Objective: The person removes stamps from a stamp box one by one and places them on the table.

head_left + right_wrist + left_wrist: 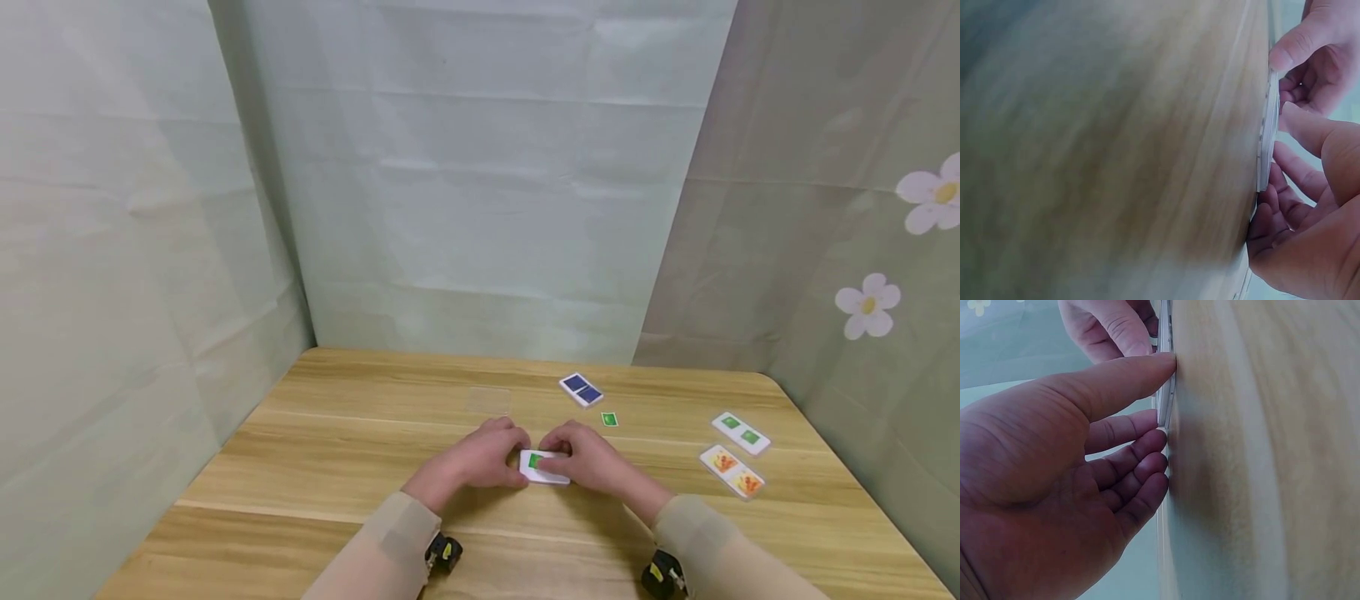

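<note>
A white picture card [551,478] with a green square [535,460] on its left half lies near the middle of the table, between both hands. My left hand [489,454] holds its left end, thumb at the near side and forefinger at the far side. My right hand [592,454] is at the other end, its thumb lying over the card's face and its fingers curled at the far edge. The thumb covers the card's right half. From the right wrist view, the card [1267,134] appears edge-on and layered, low against the tabletop.
A card with two dark blue squares [581,389] and a loose green square [610,419] lie beyond my hands. To the right are a card with two green squares [741,432] and one with two orange pictures [732,472]. A clear sheet [489,400] lies behind my left hand.
</note>
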Motion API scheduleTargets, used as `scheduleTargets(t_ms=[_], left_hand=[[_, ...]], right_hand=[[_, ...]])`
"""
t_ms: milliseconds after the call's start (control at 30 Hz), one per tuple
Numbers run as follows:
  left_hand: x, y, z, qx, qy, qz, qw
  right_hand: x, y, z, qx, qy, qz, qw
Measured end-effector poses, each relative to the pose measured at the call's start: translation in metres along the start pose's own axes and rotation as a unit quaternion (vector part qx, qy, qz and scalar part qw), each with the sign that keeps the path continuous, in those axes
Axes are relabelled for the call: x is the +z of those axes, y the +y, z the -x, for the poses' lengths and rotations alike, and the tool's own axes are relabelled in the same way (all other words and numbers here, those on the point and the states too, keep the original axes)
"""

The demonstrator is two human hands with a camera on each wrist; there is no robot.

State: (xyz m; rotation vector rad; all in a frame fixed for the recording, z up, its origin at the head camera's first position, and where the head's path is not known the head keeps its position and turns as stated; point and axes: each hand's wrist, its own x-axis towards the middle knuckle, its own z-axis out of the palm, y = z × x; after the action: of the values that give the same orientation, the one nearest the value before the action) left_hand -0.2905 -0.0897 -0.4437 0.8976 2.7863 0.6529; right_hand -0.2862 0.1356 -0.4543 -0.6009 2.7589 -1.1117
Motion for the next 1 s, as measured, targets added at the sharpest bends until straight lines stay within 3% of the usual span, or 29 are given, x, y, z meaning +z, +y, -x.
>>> scheduleTargets(t_ms=[767,1000], left_hand=[[-0.002,0.0005,0.0016,0.012,0.001,0.004,0.9999],[-0.0002,-0.0018,0.0004,0.011,0.002,0.007,0.9999]], right_hand=[[0.0015,-0.0013,-0.0044,0.018,0.011,-0.002,0.9998],[0.0014,-0.0003,-0.0041,0.029,0.012,-0.031,0.999]])
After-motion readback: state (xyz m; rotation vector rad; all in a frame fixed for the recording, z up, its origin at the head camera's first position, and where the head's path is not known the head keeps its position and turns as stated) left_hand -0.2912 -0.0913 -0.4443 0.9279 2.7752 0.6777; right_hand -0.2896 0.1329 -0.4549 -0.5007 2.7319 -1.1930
